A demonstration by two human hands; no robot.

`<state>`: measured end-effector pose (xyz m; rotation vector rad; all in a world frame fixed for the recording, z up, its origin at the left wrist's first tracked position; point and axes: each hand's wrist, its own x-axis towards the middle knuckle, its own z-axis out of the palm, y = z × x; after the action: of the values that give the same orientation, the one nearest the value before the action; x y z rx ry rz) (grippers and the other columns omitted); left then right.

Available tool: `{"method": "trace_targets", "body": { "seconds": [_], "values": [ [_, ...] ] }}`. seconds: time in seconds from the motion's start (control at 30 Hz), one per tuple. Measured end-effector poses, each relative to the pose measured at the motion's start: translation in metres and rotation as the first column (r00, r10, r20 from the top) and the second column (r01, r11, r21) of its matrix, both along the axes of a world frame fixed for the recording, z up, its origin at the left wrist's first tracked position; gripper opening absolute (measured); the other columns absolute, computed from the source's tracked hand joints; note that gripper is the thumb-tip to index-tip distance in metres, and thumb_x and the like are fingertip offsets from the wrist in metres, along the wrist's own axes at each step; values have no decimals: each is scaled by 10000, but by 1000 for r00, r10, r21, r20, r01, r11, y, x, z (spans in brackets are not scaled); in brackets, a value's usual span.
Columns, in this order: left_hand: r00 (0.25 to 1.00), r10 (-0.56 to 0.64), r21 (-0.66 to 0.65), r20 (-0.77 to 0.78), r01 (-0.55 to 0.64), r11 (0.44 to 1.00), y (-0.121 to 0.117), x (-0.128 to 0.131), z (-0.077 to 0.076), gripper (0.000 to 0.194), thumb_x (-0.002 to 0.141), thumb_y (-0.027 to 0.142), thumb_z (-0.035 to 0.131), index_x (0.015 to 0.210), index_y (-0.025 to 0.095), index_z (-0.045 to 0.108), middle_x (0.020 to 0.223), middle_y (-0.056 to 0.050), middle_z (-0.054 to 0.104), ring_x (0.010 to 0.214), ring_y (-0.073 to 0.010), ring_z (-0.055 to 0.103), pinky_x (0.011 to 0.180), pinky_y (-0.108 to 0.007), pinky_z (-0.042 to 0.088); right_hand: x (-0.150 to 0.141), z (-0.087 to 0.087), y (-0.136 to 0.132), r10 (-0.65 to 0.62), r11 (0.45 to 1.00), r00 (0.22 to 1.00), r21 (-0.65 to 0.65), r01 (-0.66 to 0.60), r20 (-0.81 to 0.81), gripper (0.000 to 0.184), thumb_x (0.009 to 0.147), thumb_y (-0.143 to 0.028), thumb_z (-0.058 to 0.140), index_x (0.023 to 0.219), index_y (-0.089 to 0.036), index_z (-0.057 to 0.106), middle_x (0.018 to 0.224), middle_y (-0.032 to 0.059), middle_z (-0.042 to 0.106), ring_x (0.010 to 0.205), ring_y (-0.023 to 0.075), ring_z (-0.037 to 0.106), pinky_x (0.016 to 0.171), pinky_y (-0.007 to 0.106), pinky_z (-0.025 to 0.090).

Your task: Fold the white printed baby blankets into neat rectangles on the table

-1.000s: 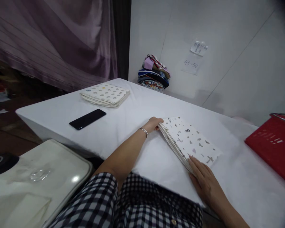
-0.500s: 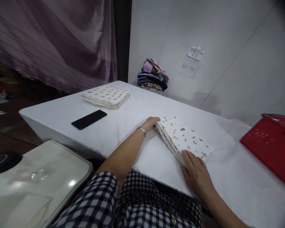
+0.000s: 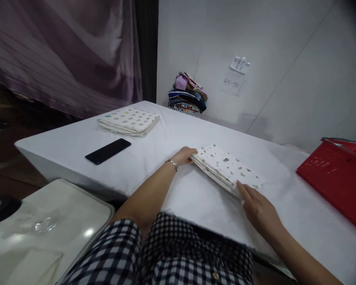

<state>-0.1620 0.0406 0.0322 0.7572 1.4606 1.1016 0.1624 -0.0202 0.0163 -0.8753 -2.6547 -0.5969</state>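
"plenty on view. what sits at the far left?"

"a purple curtain (image 3: 61, 51) hangs there, and lower down a pale, shiny surface (image 3: 79, 198) has a black round thing (image 3: 5, 209) at its edge and a clear ring (image 3: 44, 225) on it."

"next?"

"the white table (image 3: 67, 136). on it lie a black phone (image 3: 108, 151) and, just beyond, a folded cloth with grey hearts (image 3: 128, 122). past the far edge stands a pile of clothes (image 3: 188, 97), near the wall (image 3: 284, 39)."

"and the left hand (image 3: 183, 156)?"

"a silver bracelet (image 3: 174, 164) circles its wrist. thumb and fingers are closed on the left corner of the printed cloth (image 3: 223, 164)."

"where's that cloth?"

"on the white table, running right from the left hand, folded in several layers. whether its near edge is lifted, i can't tell."

"what's on the wall?"

"two paper signs (image 3: 240, 64), the lower one reading 45-50."

"the right hand (image 3: 259, 208)?"

"its fingers are bent and close together, the tips touching the near right end of the printed cloth. the thumb is hidden, so i can't tell whether it grips."

"last on the right?"

"a red bag (image 3: 338, 180), apart from the hand."
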Motion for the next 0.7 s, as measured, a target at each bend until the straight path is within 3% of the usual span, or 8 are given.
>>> {"method": "trace_targets", "body": {
  "seconds": [0.13, 0.27, 0.4, 0.57, 0.7],
  "values": [
    [978, -121, -60, -170, 112, 992, -22, 1, 0, 168, 618, 204, 686, 739, 123, 602, 513, -10, 553, 484, -131, 527, 466, -218, 405, 27, 2, -2, 17, 1000, 1000, -21, -17, 17, 653, 825, -52, 343, 1455, -164, 207, 1205, 150, 551, 1054, 260, 539, 823, 397, 501],
    [851, -236, -131, -469, 197, 972, -43, 1, 0, 300, 624, 294, 661, 881, 144, 623, 511, 3, 560, 473, -136, 524, 475, -222, 398, 37, -17, -12, 51, 993, 998, -107, -47, 32, 566, 862, -96, 362, 1420, -179, 307, 1244, 137, 533, 1104, 240, 520, 864, 386, 491],
    [821, -243, -130, -516, 205, 970, -50, 2, 5, 393, 641, 323, 639, 983, 133, 613, 512, -4, 557, 485, -148, 531, 473, -226, 388, 39, -21, -13, 64, 989, 998, -135, -62, 4, 537, 848, -109, 374, 1380, -185, 392, 1240, 130, 548, 1099, 236, 533, 855, 390, 500],
    [820, -255, -126, -513, 222, 967, -53, 1, 9, 460, 649, 342, 641, 1052, 124, 596, 521, -7, 561, 501, -152, 538, 472, -220, 381, 29, 4, -4, 61, 953, 997, -301, -46, 39, 488, 840, -216, 463, 1327, -202, 468, 1288, 105, 534, 1122, 241, 537, 896, 397, 495],
    [834, -268, -126, -483, 236, 963, -52, -1, 4, 483, 667, 357, 633, 1090, 128, 582, 509, 5, 553, 476, -141, 519, 470, -218, 384, -15, 27, 10, 48, 915, 997, -398, -65, -52, 468, 910, -344, 427, 1359, -215, 435, 1347, 83, 488, 1197, 230, 491, 956, 382, 466]
  ]
}}
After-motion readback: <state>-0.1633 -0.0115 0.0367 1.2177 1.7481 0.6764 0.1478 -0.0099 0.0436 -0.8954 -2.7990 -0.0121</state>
